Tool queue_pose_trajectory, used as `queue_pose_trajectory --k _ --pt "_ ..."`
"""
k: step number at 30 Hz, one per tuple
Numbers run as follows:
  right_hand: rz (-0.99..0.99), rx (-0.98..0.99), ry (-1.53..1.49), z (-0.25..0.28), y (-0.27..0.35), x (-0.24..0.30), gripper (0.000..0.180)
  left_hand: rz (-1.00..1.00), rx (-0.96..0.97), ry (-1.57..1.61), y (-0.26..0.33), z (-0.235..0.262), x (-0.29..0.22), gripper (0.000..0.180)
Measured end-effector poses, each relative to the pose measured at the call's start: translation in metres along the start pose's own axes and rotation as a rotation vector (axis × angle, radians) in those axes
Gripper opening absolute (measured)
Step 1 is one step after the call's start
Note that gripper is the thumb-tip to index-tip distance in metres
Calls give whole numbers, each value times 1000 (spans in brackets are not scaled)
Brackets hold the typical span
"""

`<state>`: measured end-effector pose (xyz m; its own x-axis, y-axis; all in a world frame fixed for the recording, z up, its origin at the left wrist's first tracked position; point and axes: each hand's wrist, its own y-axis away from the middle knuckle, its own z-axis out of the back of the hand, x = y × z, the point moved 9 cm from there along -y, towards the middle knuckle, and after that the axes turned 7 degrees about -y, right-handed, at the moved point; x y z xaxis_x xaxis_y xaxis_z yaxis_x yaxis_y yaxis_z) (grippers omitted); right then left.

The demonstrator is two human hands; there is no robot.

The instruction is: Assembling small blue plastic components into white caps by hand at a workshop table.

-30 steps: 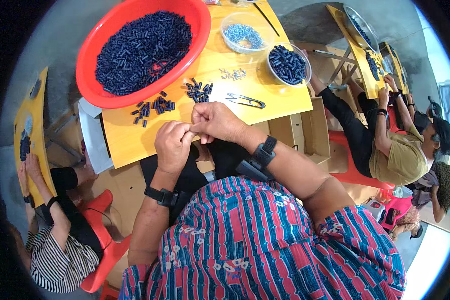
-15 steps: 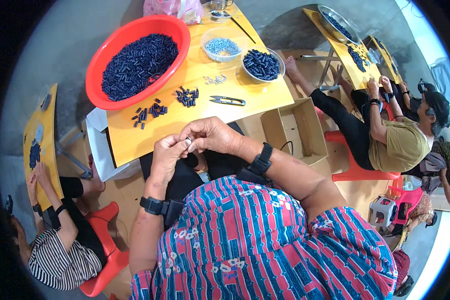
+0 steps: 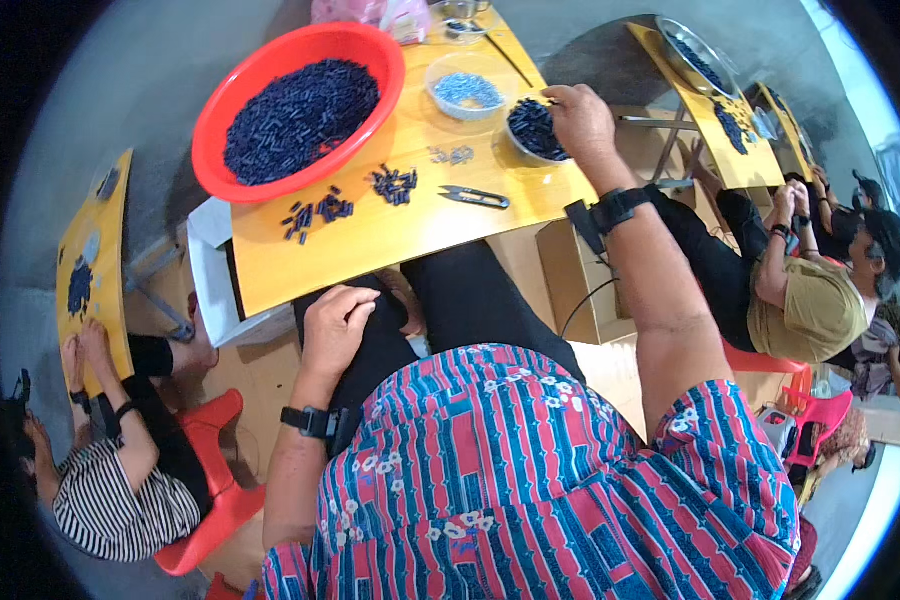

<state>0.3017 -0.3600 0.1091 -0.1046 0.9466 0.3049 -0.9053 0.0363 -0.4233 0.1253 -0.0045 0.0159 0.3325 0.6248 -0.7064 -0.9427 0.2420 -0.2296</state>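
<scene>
My right hand (image 3: 580, 118) reaches out over a small clear bowl (image 3: 532, 130) of dark blue pieces at the right end of the yellow table (image 3: 390, 235); its fingers curl at the bowl's rim and what they hold is hidden. My left hand (image 3: 335, 325) rests on my knee below the table's front edge, fingers loosely curled, nothing visible in it. A big red basin (image 3: 300, 105) full of dark blue pieces stands at the table's left. Small heaps of the pieces (image 3: 393, 184) lie on the table, and a thread snipper (image 3: 475, 197) lies beside them.
A second clear bowl (image 3: 467, 92) holds pale blue bits. A cardboard box (image 3: 580, 270) stands under the table's right side. A person in a striped top sits at a yellow table (image 3: 90, 270) on the left; another person in an olive shirt (image 3: 820, 310) sits at the right.
My hands were together at the table's front edge, working a small piece. Now they have parted: the right reached out to the far bowl, the left dropped to my knee.
</scene>
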Motion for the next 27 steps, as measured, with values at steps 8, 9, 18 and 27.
queue_pose_trajectory --k 8,9,18,27 --pt "-4 35 43 -2 4 3 26 99 -19 69 6 1 15 13" --pt "1 46 36 0 7 13 26 107 -22 86 7 1 15 13" --pt "219 248 -506 -56 65 119 14 93 -66 105 7 3 11 12" --pt "284 384 -546 -83 88 147 16 119 -90 149 9 4 9 12"
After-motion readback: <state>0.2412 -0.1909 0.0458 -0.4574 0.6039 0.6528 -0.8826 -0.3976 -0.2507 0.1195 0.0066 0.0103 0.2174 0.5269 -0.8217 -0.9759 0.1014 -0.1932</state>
